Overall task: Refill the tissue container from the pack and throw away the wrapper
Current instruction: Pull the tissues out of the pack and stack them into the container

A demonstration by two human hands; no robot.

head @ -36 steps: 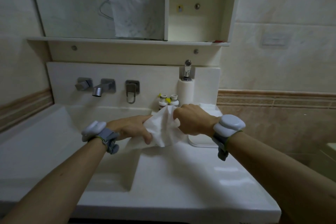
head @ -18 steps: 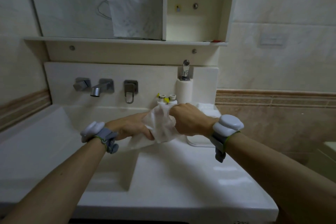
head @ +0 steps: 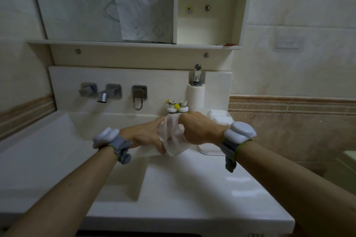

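hands (head: 171,132) crumpling wrapper (head: 172,138) before small bottles (head: 177,107)

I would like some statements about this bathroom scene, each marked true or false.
1. Both hands grip the white wrapper. True.
2. The left hand rests flat on the counter. False: it holds the wrapper above the counter.
3. Two small bottles stand behind the hands. True.
4. Water runs from the faucet. False: no water shows.
5. The right hand holds a bottle. False: it grips the wrapper.
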